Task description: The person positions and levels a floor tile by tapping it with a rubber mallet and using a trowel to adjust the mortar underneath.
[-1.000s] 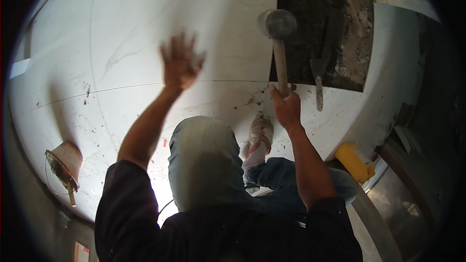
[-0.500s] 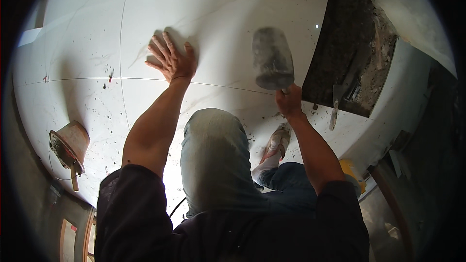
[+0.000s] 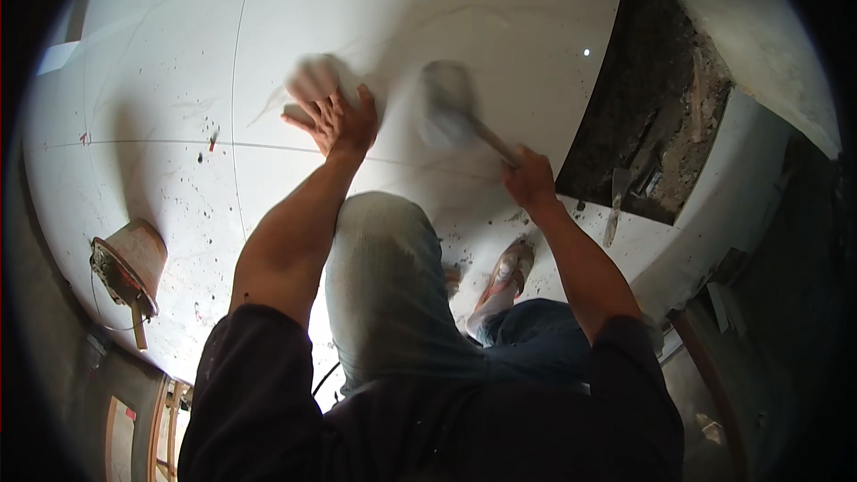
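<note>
My left hand (image 3: 337, 120) is on a large white marbled tile (image 3: 518, 27), its fingers spread; the fingertips are smeared by motion. To its right, my right hand (image 3: 529, 177) is wrapped round the handle of a mallet with a big dark head (image 3: 446, 105). The mallet head is blurred and lies over the same tile, apart from my left hand. Whether it touches the tile I cannot tell. My bent knee (image 3: 379, 259) is just below both hands.
A dark untiled strip (image 3: 625, 107) with rubble runs along the right, by the wall. A scraper-like tool (image 3: 616, 205) lies at its near edge. At the left a dirty bucket (image 3: 141, 254) lies tipped, a wooden handle sticking out. Crumbs dot the tiles; my shoe (image 3: 509, 270) is nearby.
The mallet head has swung left toward my left hand, from upright above my right hand to slanting. My left hand has shifted slightly right and down in view.
</note>
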The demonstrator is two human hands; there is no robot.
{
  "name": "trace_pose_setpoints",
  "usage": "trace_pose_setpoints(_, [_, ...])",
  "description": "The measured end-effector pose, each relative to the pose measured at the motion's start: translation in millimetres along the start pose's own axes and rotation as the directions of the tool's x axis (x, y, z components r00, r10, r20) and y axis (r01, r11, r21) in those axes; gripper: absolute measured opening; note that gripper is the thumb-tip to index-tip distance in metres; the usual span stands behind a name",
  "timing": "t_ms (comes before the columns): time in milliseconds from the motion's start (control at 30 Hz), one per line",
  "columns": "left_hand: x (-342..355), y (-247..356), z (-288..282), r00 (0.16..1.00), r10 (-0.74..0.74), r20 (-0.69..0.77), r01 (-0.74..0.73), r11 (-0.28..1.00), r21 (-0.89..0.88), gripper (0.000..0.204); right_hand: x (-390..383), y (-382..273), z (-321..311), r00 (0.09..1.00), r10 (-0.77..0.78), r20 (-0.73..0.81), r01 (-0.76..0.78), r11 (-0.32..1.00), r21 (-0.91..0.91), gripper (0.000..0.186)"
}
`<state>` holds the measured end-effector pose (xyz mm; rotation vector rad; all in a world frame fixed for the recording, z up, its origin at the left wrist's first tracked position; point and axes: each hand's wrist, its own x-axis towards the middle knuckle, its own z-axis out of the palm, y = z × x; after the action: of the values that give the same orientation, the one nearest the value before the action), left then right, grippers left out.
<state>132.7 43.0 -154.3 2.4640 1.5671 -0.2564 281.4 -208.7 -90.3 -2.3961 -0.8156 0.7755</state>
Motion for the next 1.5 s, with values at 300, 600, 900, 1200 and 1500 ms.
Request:
trace_pose_setpoints(300, [0, -2, 2, 1.0, 0.006, -0.014, -0.006, 1.0, -0.024, 0.08, -7, 4, -1, 0.979, 0.177, 0.106, -0.135, 0.939, -0.315, 0.026])
trace_pose_setpoints(600, [1, -5, 3, 0.998, 0.017, -0.066, -0.019, 0.999, -0.039, 0.08, -12, 2, -19, 1.0, -0.007, -0.022, 0.006, 0.999, -0.04, 0.023])
trace_pose_setpoints(900, [2, 0, 9, 0.996, 0.016, -0.093, -0.019, 0.999, -0.027, 0.078, -6, 41, -14, 0.947, -0.295, -0.13, 0.267, 0.943, -0.198, 0.021])
trace_pose_setpoints(1200, [-3, -7, 4, 0.997, 0.014, -0.079, -0.013, 1.0, 0.003, 0.079, 6, -18, -17, 0.874, 0.437, 0.214, -0.367, 0.88, -0.301, 0.027])
trace_pose_setpoints(1500, [-1, -1, 8, 0.994, 0.028, -0.106, -0.026, 0.999, 0.021, 0.079, 28, -32, -12, 0.994, 0.102, 0.038, -0.102, 0.995, 0.0, 0.025])
